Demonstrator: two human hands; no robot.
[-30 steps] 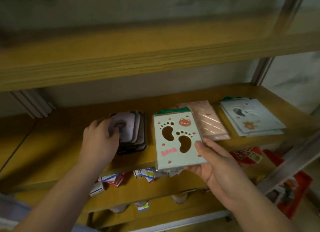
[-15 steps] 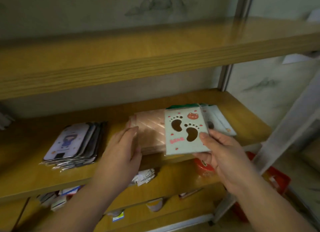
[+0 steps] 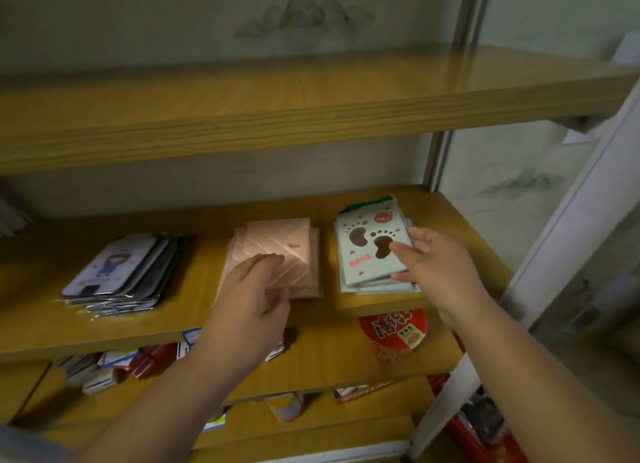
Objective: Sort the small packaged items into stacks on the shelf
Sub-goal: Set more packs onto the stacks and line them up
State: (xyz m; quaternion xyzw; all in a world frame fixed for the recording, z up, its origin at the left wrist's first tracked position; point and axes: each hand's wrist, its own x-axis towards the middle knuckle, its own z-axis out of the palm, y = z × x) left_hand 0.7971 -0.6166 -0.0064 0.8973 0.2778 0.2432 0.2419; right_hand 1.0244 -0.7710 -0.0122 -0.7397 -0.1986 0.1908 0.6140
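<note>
The shelf (image 3: 173,324) carries three stacks: dark packets (image 3: 121,272) left, pink packets (image 3: 277,251) middle, white paw-print packets (image 3: 367,254) right. The right hand (image 3: 440,265) pinches the top paw-print packet on its stack; square its edges before letting go. The left hand (image 3: 249,310), fingers relaxed, rests on the pink stack's near edge.

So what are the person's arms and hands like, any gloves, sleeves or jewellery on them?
Both are bare. The left hand and right hand wear no gloves, and no rings or watch show. Both forearms are uncovered right down to the bottom edge of the picture, so no sleeve cuff is visible. Nails look short and unpainted, though the picture is too soft to be sure.
</note>
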